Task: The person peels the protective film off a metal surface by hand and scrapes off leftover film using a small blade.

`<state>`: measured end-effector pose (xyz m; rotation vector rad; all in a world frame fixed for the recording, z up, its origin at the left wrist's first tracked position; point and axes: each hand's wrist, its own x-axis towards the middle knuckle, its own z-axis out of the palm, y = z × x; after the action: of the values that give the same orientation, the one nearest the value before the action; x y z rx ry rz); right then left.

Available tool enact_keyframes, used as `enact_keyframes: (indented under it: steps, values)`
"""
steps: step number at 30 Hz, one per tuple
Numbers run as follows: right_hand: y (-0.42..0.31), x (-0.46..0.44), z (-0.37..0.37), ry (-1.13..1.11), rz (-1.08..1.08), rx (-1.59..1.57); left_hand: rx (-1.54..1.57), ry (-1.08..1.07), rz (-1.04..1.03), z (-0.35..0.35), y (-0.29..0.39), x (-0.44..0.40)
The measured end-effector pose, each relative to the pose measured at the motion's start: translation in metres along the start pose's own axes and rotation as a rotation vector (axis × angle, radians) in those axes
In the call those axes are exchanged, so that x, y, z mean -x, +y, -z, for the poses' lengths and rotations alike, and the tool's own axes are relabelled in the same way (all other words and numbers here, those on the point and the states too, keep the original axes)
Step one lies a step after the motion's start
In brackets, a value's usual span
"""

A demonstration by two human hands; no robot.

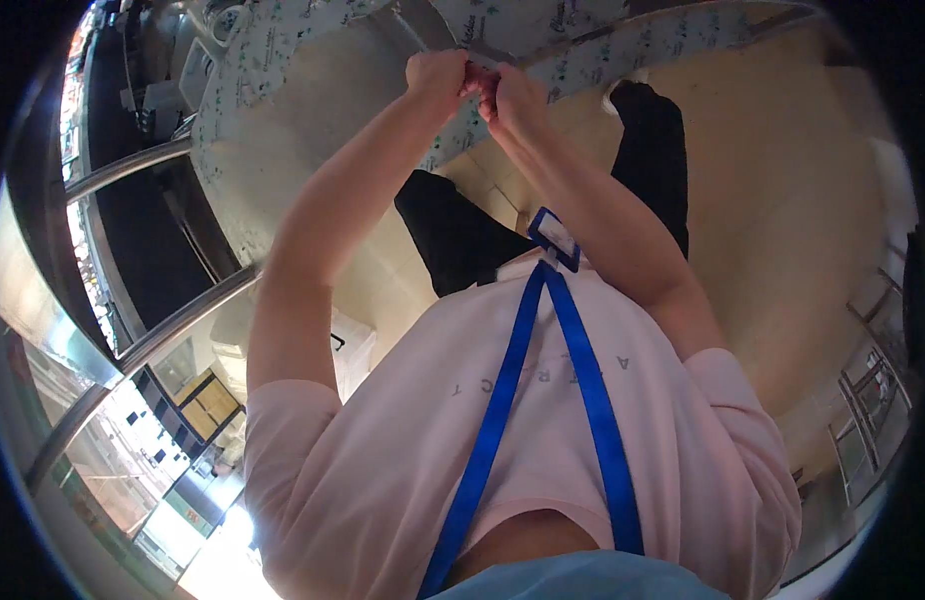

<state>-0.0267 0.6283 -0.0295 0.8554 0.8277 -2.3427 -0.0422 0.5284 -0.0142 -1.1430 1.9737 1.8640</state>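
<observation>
Both my hands are together at the top middle of the view, arms stretched out in front of me. My left hand (438,77) has its fingers curled in, close against the other hand. Bent fingers also show on my right hand (518,98), just beside it. What lies between the fingers is too small and hidden to make out. Just beyond the hands is a dull grey strip (423,28), and whether they grip it I cannot tell. Under and around them spreads a sheet with small printed marks (583,72).
A curved metal rail (183,315) runs along the left. A badge (556,238) hangs from a blue lanyard (503,410) over a pink shirt. My dark-clad legs (651,150) stand above a tan floor (763,220). Metal racks (863,415) stand at the right.
</observation>
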Motion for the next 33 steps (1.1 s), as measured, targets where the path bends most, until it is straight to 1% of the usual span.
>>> enact_keyframes:
  steps: [1, 4, 7, 8, 10, 11, 12, 14, 16, 19, 23, 25, 27, 29, 31, 32, 33]
  values:
    - [-0.003, 0.002, -0.002, 0.027, 0.002, 0.004, -0.024, 0.019, -0.010, -0.004, 0.003, 0.004]
    - [-0.003, 0.000, -0.005, 0.059, 0.011, -0.012, 0.182, 0.148, 0.117, -0.011, 0.014, 0.014]
    - [0.001, -0.004, -0.007, 0.079, 0.027, -0.005, 0.055, 0.175, 0.119, -0.012, 0.013, 0.007]
    - [0.001, -0.004, -0.007, 0.089, 0.034, 0.003, -0.044, 0.196, 0.134, -0.012, 0.013, 0.006]
    - [0.000, -0.005, -0.005, 0.059, 0.028, 0.127, -0.238, 0.237, 0.158, -0.010, 0.016, 0.001]
    - [-0.001, -0.005, -0.006, 0.042, 0.024, 0.189, -0.305, 0.188, 0.104, -0.004, 0.008, -0.014]
    - [-0.002, -0.003, -0.008, 0.052, 0.019, 0.127, -0.371, 0.139, 0.049, 0.005, -0.009, -0.038]
    - [-0.002, 0.003, -0.014, 0.073, 0.009, 0.002, -0.279, 0.120, 0.071, -0.001, 0.000, -0.029]
    - [-0.004, 0.002, -0.017, 0.100, -0.012, 0.002, 0.040, 0.180, 0.221, -0.012, 0.022, -0.002]
    - [0.001, -0.002, -0.020, 0.141, -0.015, -0.002, 0.070, 0.120, 0.225, -0.015, 0.034, 0.012]
    - [-0.002, -0.003, -0.019, 0.166, -0.068, 0.105, -0.047, 0.165, 0.194, -0.018, 0.038, 0.013]
    - [-0.002, -0.002, -0.024, 0.176, -0.049, 0.031, -0.113, 0.171, 0.168, -0.021, 0.044, 0.022]
    - [0.000, -0.002, -0.026, 0.191, -0.031, -0.035, -0.542, 0.061, -0.111, 0.008, 0.006, -0.033]
    - [-0.001, -0.002, -0.026, 0.209, -0.017, -0.096, -0.559, 0.081, -0.110, 0.000, 0.018, -0.019]
    - [-0.004, 0.001, -0.028, 0.189, -0.045, -0.162, -0.164, 0.230, 0.169, -0.022, 0.042, 0.012]
    - [-0.006, 0.004, -0.029, 0.179, -0.059, -0.195, -0.385, 0.124, -0.053, -0.008, 0.024, -0.012]
    - [-0.009, 0.007, -0.032, 0.194, -0.058, -0.167, -0.599, 0.016, -0.281, 0.017, -0.008, -0.057]
